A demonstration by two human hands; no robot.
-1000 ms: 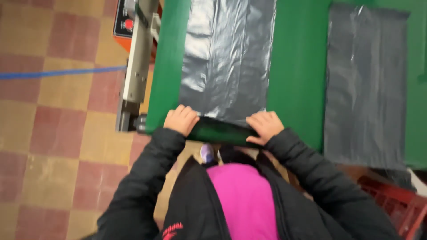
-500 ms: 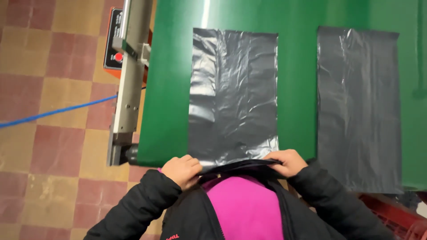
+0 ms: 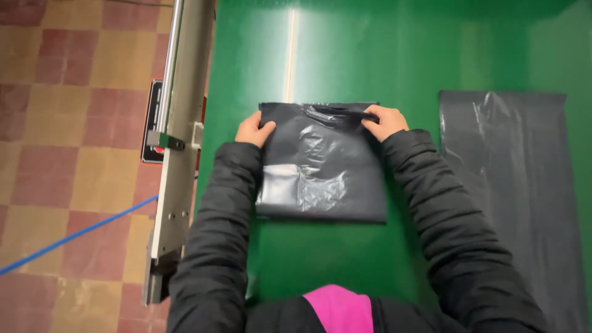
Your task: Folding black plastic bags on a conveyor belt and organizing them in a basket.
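A black plastic bag (image 3: 320,166) lies folded in half on the green belt (image 3: 370,55), its fold line toward me. My left hand (image 3: 253,131) pinches the far left corner of the folded bag. My right hand (image 3: 385,121) pinches the far right corner, pressing the top layer down onto the lower one. Both arms wear black padded sleeves.
A second black plastic bag (image 3: 515,185) lies flat on the belt to the right. A metal side rail (image 3: 179,160) runs along the belt's left edge. Beyond it is a red and yellow tiled floor (image 3: 74,123) with a blue line (image 3: 74,234).
My hands have carried the bag's near edge away from me across the belt, folding the bag in half. It lay flat at full length before.
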